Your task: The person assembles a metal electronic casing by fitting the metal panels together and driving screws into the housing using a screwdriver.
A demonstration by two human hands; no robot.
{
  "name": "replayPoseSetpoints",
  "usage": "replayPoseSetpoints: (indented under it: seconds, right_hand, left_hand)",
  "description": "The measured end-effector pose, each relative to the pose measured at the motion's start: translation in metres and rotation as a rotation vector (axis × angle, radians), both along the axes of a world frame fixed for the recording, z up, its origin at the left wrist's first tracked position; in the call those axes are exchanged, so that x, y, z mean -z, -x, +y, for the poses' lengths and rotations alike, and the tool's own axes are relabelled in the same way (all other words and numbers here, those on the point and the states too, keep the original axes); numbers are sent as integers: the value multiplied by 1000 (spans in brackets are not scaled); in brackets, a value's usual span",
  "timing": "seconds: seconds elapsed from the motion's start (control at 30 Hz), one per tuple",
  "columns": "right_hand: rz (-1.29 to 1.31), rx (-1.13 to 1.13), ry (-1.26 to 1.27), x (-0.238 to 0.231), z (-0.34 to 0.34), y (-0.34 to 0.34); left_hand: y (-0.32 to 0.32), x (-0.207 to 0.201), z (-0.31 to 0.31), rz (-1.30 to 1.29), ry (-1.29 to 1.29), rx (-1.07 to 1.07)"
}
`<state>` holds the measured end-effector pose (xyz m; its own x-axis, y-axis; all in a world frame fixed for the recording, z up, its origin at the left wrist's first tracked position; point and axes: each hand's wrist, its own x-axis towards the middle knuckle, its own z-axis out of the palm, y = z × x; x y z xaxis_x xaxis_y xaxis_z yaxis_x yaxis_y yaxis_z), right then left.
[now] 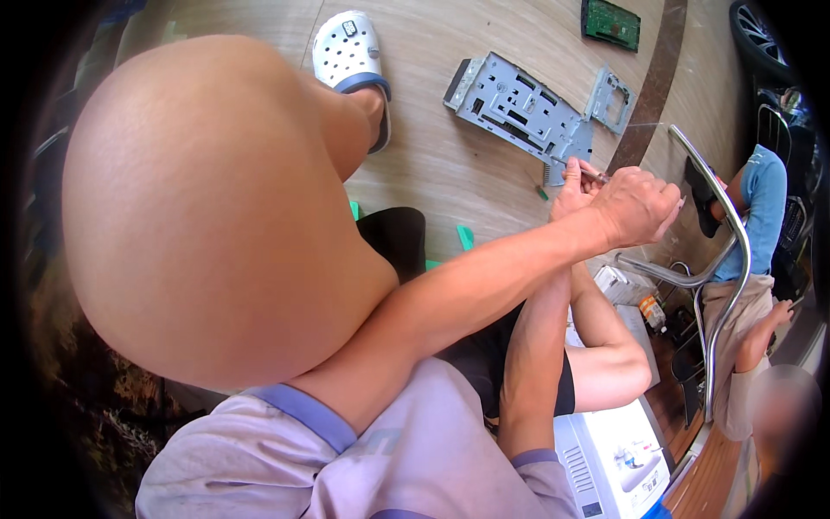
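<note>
Bare knee (207, 208) — left hand (638, 204) and right hand (572, 195) closed on a screwdriver (595, 176) — metal chassis (524, 108) on tan floor (432, 173).

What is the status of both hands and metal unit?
Right hand pinching screwdriver; left hand curled beside it, grip hidden. Metal unit on floor, screwdriver at its right end. Metal frame alongside.

We wear a pale grey-lavender shirt (415, 458) with short sleeves (216, 445), and each sleeve ends in a blue-violet band (303, 413). On the shirt's front, one faint bluish marking (385, 443) is seen. Our shorts (474, 359) are black. Our clog (335, 57) is white, with round holes, blue edge (363, 81) and small charms (349, 28).
</note>
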<state>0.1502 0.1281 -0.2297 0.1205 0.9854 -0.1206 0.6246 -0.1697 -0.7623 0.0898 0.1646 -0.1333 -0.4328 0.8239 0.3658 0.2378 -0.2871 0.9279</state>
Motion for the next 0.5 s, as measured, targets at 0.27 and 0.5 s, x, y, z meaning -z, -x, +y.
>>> replayPoseSetpoints:
  seconds: [0.27, 0.5]
  right_hand:
    - [-159, 5, 48, -1, 3, -7]
    - [213, -84, 68, -9, -4, 5]
  left_hand:
    - [-2, 2, -2, -9, -17, 9]
    - [-2, 4, -5, 10, -17, 7]
